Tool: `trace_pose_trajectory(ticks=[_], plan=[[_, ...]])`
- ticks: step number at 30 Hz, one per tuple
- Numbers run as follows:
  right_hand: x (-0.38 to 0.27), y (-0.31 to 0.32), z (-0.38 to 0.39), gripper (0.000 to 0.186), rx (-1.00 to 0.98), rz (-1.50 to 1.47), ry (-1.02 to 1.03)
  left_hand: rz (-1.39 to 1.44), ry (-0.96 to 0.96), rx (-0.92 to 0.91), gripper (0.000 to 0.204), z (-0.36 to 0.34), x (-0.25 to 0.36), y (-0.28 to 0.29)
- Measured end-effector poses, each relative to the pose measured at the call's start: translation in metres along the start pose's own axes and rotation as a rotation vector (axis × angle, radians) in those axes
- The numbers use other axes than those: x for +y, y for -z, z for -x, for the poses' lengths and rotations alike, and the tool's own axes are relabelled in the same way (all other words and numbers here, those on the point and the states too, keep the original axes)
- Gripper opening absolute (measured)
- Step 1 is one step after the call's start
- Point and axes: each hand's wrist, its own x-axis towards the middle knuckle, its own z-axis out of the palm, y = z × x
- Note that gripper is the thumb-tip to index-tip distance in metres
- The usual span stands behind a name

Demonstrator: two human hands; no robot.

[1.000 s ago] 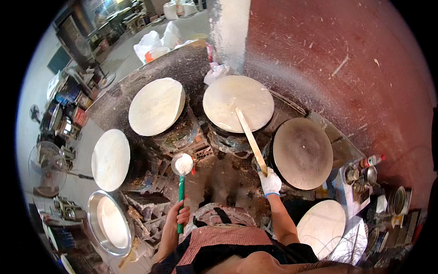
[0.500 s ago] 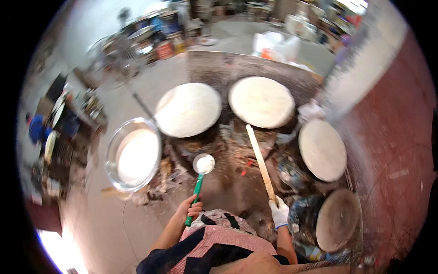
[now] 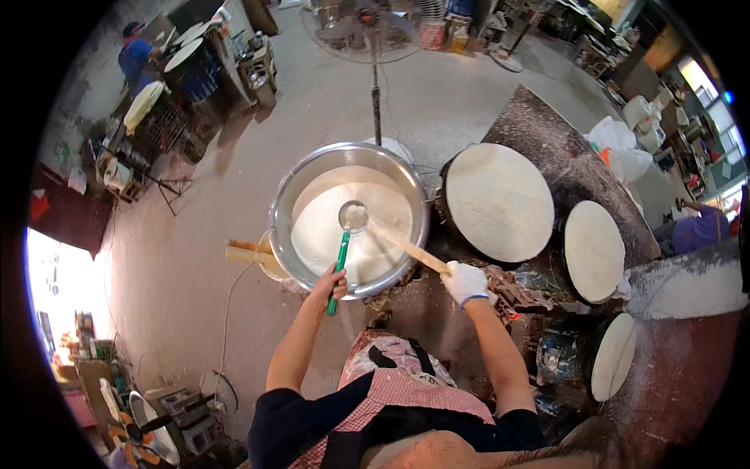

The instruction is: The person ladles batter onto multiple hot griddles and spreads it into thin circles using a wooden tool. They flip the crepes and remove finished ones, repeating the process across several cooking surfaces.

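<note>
A large metal bowl [image 3: 422, 207] stands in front of me, holding a pale, creamy batter [image 3: 316, 238]. My bare left hand [image 3: 331, 286] is closed round the green handle of a ladle [image 3: 341, 254], whose round cup is over the batter near the bowl's middle. Wearing a white glove, my right hand [image 3: 467, 284] grips a flat wooden stick [image 3: 418, 254]. The stick crosses the bowl's right rim, and its far end reaches the batter close to the ladle. Whether that end dips into the batter I cannot tell.
Round griddles topped with pale sheets stand to the right: a near-bowl one [image 3: 500, 203], a second [image 3: 595, 250] and a third [image 3: 614, 357]. A standing fan [image 3: 375, 98] is beyond the bowl. Another person [image 3: 137, 59] works at far left, and a purple-clad person [image 3: 701, 232] is at far right.
The view has swung left, bringing the bowl to the middle. Ladle and wooden stick have both moved from in front of the griddles to over the bowl, still in my hands.
</note>
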Motion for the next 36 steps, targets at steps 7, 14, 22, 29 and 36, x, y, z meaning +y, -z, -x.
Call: trace_pose_trajectory(ticks=[7, 14, 22, 29, 36], plan=[[-0.025, -0.025, -0.020, 0.031, 0.022, -0.075, 0.082, -0.340, 0.155, 0.317, 0.021, -0.033, 0.015, 0.033], [-0.029, -0.025, 0.042, 0.035, 0.116, -0.202, 0.041, 0.377, 0.317, 0.136, 0.015, 0.034, 0.066, -0.041], [-0.052, 0.114, 0.027, 0.023, 0.880, -0.384, 0.304, -0.119, -0.220, -0.178, 0.021, 0.190, 0.201, -0.193], [-0.066, 0.220, 0.009, 0.019, 1.074, -0.568, 0.426, -0.312, -0.589, -0.234, 0.027, 0.247, 0.267, -0.243], [-0.061, 0.137, -0.012, 0.023, 0.676, -1.045, 0.390, -0.543, -0.707, -0.095, 0.040, 0.183, 0.246, -0.182]])
